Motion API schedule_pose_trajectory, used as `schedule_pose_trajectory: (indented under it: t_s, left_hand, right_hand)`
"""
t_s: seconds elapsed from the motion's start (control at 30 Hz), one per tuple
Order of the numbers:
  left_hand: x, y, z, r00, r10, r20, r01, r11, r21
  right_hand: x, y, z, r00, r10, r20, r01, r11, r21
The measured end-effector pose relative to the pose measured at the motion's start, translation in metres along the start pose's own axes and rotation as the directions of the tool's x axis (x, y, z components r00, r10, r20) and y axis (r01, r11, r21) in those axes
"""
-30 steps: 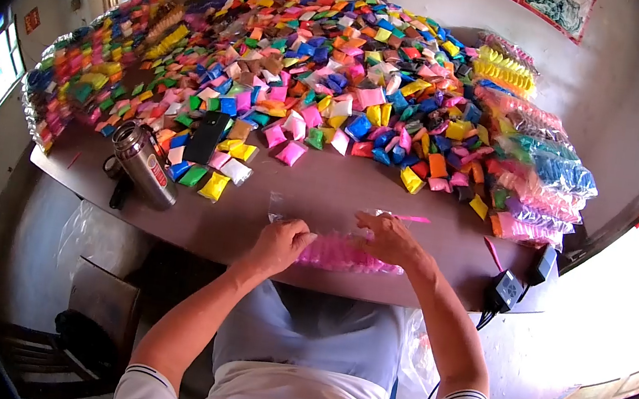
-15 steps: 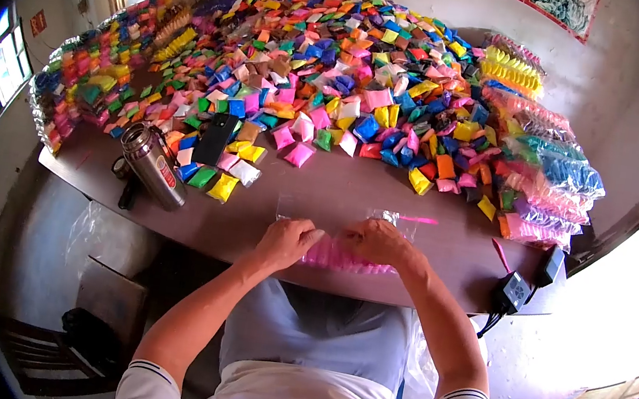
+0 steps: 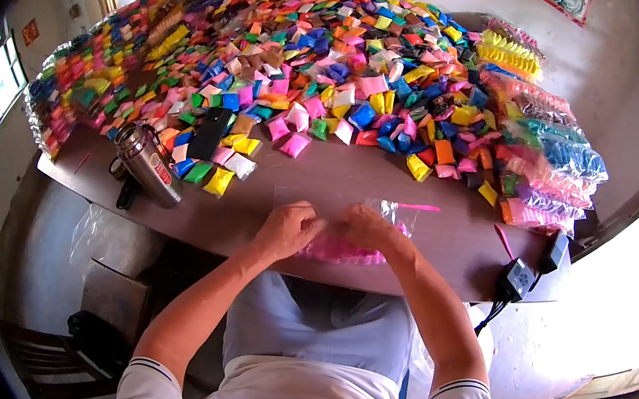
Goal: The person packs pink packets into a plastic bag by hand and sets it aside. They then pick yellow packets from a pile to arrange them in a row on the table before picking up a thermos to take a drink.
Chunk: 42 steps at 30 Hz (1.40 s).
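Observation:
A clear plastic bag (image 3: 345,253) with bright pink packets in it lies near the table's front edge. My left hand (image 3: 287,228) is closed at the bag's upper left side, thumb and fingers pinching the film. On the other side my right hand (image 3: 374,231) has its fingers curled down on the bag's upper right part. Clear film shows beyond both hands. Just past my right hand lies a thin pink strip (image 3: 419,207). The fingertips of both hands are partly hidden.
A large heap of small coloured packets (image 3: 329,64) covers the back of the table (image 3: 323,172). Stacked filled bags (image 3: 555,154) stand at right. A steel flask (image 3: 148,165) and a black phone (image 3: 209,134) are at left. Black devices with cables (image 3: 516,279) sit front right.
Both hands have shifted slightly up the table, and the pink-filled bag now looks more bunched. The view has tilted a little.

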<state>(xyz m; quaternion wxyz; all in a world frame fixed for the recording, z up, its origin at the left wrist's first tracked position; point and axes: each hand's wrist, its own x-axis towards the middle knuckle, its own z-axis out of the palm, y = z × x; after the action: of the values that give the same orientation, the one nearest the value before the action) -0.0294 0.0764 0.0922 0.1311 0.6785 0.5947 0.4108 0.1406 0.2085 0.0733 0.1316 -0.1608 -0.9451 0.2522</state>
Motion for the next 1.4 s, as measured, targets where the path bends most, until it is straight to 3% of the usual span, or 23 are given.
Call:
schedule_pose_trajectory:
  t_s: [0.2, 0.27, 0.3, 0.37, 0.4, 0.47, 0.57, 0.67, 0.77, 0.8, 0.9, 1.03, 1.1, 1.23, 1.33, 1.4]
  left_hand:
    - [0.009, 0.002, 0.006, 0.994, -0.066, 0.085, 0.049, 0.98, 0.194]
    - [0.005, -0.007, 0.014, 0.998, -0.05, 0.043, 0.041, 0.98, 0.194]
    - [0.003, -0.011, 0.018, 0.999, -0.035, 0.002, 0.034, 0.98, 0.194]
    - [0.0, -0.004, 0.017, 0.998, -0.057, -0.017, 0.059, 0.987, 0.151]
    - [-0.001, 0.0, 0.018, 0.997, -0.074, -0.033, 0.078, 0.99, 0.114]
    - [-0.002, -0.005, 0.022, 0.997, -0.059, -0.041, 0.064, 0.989, 0.137]
    - [-0.002, -0.009, 0.024, 0.998, -0.05, -0.048, 0.058, 0.983, 0.175]
    - [-0.003, -0.009, 0.024, 0.997, -0.058, -0.048, 0.066, 0.981, 0.182]
    - [-0.003, -0.006, 0.02, 0.997, -0.063, -0.034, 0.068, 0.986, 0.15]
    - [-0.003, -0.002, 0.017, 0.998, -0.068, -0.015, 0.07, 0.991, 0.116]
    - [-0.002, 0.008, 0.008, 0.991, -0.096, 0.09, 0.088, 0.992, 0.091]
    - [-0.002, 0.005, 0.009, 0.994, -0.058, 0.096, 0.047, 0.993, 0.108]
    - [-0.004, 0.004, 0.012, 0.997, -0.019, 0.07, 0.009, 0.99, 0.138]
    - [-0.005, -0.002, 0.019, 0.994, -0.08, 0.078, 0.069, 0.988, 0.138]
    - [-0.004, -0.002, 0.019, 1.0, -0.012, 0.028, 0.01, 0.996, 0.093]
    - [-0.006, -0.008, 0.019, 0.995, -0.065, 0.075, 0.049, 0.98, 0.192]
  right_hand:
    - [0.0, -0.004, -0.007, 0.997, -0.047, -0.068, 0.051, 0.997, 0.061]
    - [-0.007, -0.029, -0.037, 0.99, 0.132, 0.057, -0.139, 0.98, 0.141]
    - [-0.01, -0.019, -0.041, 0.989, 0.135, 0.061, -0.142, 0.98, 0.14]
    - [-0.026, 0.009, -0.05, 0.975, 0.1, -0.198, -0.033, 0.948, 0.316]
    - [-0.035, 0.006, -0.062, 0.975, 0.107, -0.193, -0.042, 0.948, 0.316]
    - [-0.051, -0.014, -0.092, 0.949, 0.308, -0.061, -0.301, 0.948, 0.105]
    - [-0.071, -0.013, -0.086, 0.935, 0.343, -0.084, -0.334, 0.936, 0.108]
    - [-0.081, 0.002, -0.057, 0.954, 0.239, -0.182, -0.235, 0.971, 0.044]
    - [-0.081, 0.011, -0.04, 0.979, 0.175, -0.104, -0.163, 0.98, 0.115]
    - [-0.082, 0.003, -0.042, 0.964, 0.24, -0.113, -0.219, 0.961, 0.168]
    - [-0.082, 0.01, -0.038, 0.966, 0.23, -0.12, -0.202, 0.957, 0.208]
    - [-0.08, 0.01, -0.044, 0.967, 0.236, -0.097, -0.209, 0.95, 0.231]
    - [-0.076, 0.005, -0.045, 0.961, 0.185, -0.205, -0.18, 0.983, 0.044]
    - [-0.056, -0.014, -0.038, 0.959, 0.09, -0.268, -0.117, 0.989, -0.088]
    - [-0.04, -0.013, -0.023, 0.979, 0.039, -0.202, -0.036, 0.999, 0.016]
    - [-0.034, -0.01, -0.017, 0.997, 0.042, -0.064, -0.039, 0.998, 0.044]
